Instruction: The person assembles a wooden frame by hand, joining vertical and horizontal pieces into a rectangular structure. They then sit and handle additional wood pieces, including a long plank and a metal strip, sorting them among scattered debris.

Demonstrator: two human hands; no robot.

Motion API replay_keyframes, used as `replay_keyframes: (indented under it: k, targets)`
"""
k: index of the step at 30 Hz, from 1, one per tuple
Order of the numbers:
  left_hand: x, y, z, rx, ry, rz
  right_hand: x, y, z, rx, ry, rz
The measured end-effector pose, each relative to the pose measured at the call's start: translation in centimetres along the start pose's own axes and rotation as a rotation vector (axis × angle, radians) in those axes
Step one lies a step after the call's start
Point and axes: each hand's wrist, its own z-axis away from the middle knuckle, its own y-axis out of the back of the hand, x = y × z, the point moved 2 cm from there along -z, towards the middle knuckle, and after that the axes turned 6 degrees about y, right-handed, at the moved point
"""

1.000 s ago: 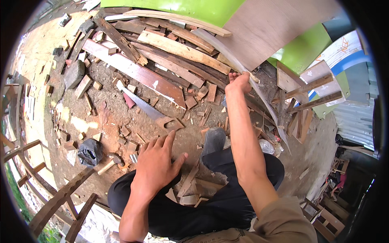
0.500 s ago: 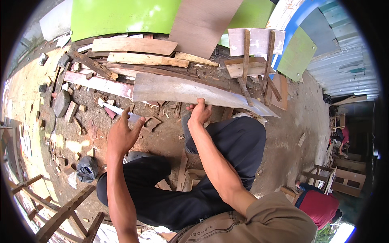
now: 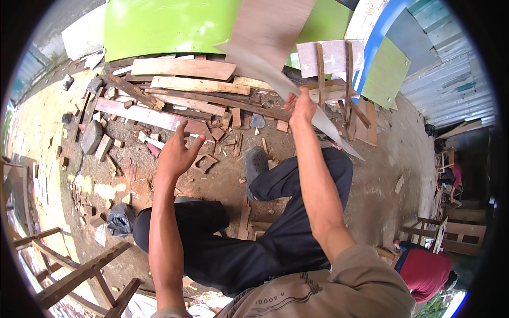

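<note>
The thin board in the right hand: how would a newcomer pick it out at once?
Find the bright green panel up top, then the brown plywood sheet to its right. Below that, the right hand holds the thin board, slanting down rightward. Unlike the piled planks, it is held up, greyish and pointed at its lower end.

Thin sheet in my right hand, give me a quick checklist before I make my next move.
1. Right hand holding the thin sheet: ok.
2. Left hand free: ok, it holds nothing.
3. Left hand clear of the saw: cannot tell, they overlap in view.
4. Ground near the right shoe clear: not ok, wood scraps lie there.
5. Co-worker clear of the sheet: ok, well apart.
</note>
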Motion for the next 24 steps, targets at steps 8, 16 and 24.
replay_keyframes:
  k: [8, 16, 24]
  targets:
    - [-1.4, 1.4, 0.8, 0.038, 0.022, -0.007, -9.3, -1.4, -7.7, 0.069, 0.033, 0.067]
    - [-2.3, 2.1, 1.1, 0.062, 0.050, -0.030, -2.0, -4.4, -6.1, -0.035, 0.143, 0.328]
    - [-1.8, 1.4, 0.8, 0.042, 0.060, 0.009, 14.5, 0.9, -15.8, 0.107, 0.048, 0.646]
